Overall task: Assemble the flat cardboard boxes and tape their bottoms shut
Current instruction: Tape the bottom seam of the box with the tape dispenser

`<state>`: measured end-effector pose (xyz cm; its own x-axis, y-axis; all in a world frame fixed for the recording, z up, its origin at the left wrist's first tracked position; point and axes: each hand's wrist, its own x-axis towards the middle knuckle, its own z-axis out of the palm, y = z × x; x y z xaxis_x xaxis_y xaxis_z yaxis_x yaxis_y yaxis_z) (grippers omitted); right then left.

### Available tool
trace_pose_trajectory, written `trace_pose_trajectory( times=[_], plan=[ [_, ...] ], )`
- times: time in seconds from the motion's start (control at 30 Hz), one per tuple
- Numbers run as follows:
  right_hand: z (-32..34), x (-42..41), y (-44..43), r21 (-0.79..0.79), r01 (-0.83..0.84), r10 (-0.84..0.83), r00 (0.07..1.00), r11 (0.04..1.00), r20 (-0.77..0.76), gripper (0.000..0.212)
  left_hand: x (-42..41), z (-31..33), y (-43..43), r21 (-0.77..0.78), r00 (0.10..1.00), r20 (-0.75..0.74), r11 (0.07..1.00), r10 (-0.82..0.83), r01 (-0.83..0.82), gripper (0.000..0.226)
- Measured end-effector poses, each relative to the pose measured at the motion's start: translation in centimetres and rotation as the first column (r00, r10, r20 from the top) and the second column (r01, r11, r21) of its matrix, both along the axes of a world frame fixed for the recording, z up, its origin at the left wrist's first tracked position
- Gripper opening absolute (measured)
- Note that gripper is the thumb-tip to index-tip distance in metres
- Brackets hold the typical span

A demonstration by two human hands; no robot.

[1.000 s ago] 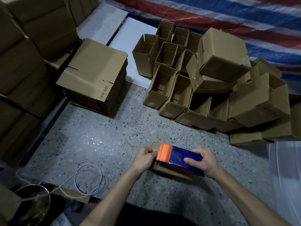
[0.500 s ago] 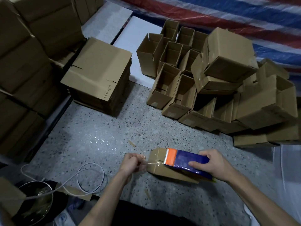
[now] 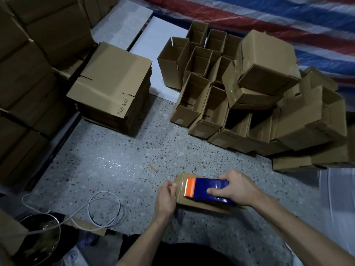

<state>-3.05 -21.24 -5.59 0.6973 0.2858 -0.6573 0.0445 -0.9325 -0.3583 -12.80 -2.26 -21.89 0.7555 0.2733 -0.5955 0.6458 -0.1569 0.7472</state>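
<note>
On the grey speckled floor [image 3: 115, 154], near a heap of assembled brown cardboard boxes [image 3: 249, 93] and a stack of flat cardboard sheets [image 3: 113, 73], sits a small brown cardboard box [image 3: 199, 205], its left end held in the curled fingers of the left hand [image 3: 166, 196], the right hand [image 3: 238, 189] gripping a blue-and-orange tape dispenser [image 3: 208, 189] atop it.

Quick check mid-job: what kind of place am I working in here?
Most likely a packing or storage room: a stack of flat cartons, a heap of assembled boxes, and a tape dispenser held in the right hand.

Speckled grey terrazzo floor [image 3: 107, 160] under dim light — a red-white-blue striped tarp [image 3: 288, 22] behind.
</note>
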Motion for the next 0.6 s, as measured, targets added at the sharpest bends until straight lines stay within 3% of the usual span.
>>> trace_pose_trajectory(
  times=[0.13, 0.2, 0.23, 0.3, 0.37, 0.43, 0.6],
  plan=[
    [0.2, -0.1, 0.2, -0.007, 0.007, -0.007, 1.0, 1.0, -0.007, 0.039, 0.0, -0.7, 1.1, 0.028, 0.966, -0.259, 1.0, -0.001, 0.009, 0.024],
    [0.2, -0.2, 0.1, -0.012, 0.014, -0.014, 1.0, 1.0, 0.006, 0.038, -0.4, -0.6, 1.6, 0.069, 0.989, -0.138, 0.997, 0.056, -0.047, 0.008],
    [0.2, -0.3, 0.1, -0.018, 0.015, -0.015, 1.0, 1.0, 0.012, 0.038, -0.7, 0.1, 1.5, 0.047, 0.995, -0.014, 0.994, 0.097, -0.097, 0.015],
    [0.2, -0.4, 0.1, -0.036, 0.015, -0.014, 1.0, 0.999, 0.021, 0.038, -1.5, 2.0, 0.5, -0.116, 0.989, 0.132, 0.992, 0.072, -0.057, 0.049],
    [0.2, -0.4, 0.3, -0.05, -0.004, 0.005, 1.0, 0.999, 0.01, 0.036, -2.5, 2.8, -0.9, -0.261, 0.984, 0.173, 0.962, -0.036, 0.081, 0.063],
    [0.3, -0.3, 0.4, -0.049, -0.004, 0.004, 1.0, 0.999, 0.004, 0.039, -3.0, 3.0, -1.3, -0.26, 0.98, 0.18, 0.958, -0.079, 0.125, 0.06],
    [0.3, 0.0, 0.5, -0.007, 0.021, -0.021, 1.0, 1.0, 0.017, 0.045, -0.9, 4.0, 0.2, -0.27, 0.987, 0.149, 0.963, 0.066, -0.023, 0.049]
  ],
)
